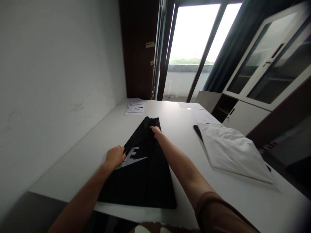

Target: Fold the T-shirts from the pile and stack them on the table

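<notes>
A black T-shirt (155, 174) with pale grey lettering and a swoosh-like print lies folded lengthwise on the white table, its narrow end pointing away from me. My left hand (115, 157) is at its left edge beside the print, fingers curled over the cloth and covering part of the lettering. Farther up, near the far end, my right hand (155, 130) has its fingers closed at the fabric by the right edge. My right forearm crosses above the shirt's right side.
The white table (97, 136) runs along a wall on the left. Loose papers (135, 106) lie at its far left, and more sheets at the far right. A folded white garment (233, 150) rests over something black on the right. Glass-door cabinets (269, 61) stand beyond.
</notes>
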Demonstrator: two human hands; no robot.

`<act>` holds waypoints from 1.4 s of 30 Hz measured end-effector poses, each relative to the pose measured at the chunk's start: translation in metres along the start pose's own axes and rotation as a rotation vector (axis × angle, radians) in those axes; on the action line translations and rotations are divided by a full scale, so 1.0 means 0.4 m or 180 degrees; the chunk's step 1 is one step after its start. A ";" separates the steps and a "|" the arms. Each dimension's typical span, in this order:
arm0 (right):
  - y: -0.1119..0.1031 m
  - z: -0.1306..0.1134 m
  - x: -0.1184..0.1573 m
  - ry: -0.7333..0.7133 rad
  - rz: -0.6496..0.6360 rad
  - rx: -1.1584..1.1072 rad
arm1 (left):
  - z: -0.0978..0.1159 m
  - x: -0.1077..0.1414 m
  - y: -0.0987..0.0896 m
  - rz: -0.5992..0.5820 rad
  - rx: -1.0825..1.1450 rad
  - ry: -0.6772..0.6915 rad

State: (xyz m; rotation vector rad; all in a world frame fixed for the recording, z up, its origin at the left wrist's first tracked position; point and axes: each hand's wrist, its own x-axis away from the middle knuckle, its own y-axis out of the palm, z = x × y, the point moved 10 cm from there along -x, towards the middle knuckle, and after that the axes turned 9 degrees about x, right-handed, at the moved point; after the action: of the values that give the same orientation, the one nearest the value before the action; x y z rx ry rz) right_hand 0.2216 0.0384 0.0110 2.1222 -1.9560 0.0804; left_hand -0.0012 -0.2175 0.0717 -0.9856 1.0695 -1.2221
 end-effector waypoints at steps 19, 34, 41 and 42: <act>0.264 -0.123 -0.113 0.0266 -0.0941 -0.0705 | 0.011 -0.051 -0.019 -0.0097 0.2255 0.0175; 0.096 -0.210 -0.216 0.0201 0.0015 -0.0776 | 0.195 0.108 -0.042 -0.2182 0.2021 0.1078; -0.053 -0.163 -0.246 0.0172 0.0615 -0.0388 | 0.312 0.100 -0.040 -0.1466 0.2344 0.0945; -0.067 -0.161 -0.251 0.0173 0.0658 -0.0346 | 0.334 0.108 -0.021 -0.1463 0.2276 0.0961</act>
State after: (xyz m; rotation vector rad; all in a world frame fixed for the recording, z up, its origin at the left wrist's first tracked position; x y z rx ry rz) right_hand 0.2470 0.1520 0.0479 1.8273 -2.0914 0.0674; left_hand 0.1285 -0.2599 0.1061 -0.4967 0.5412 -1.9946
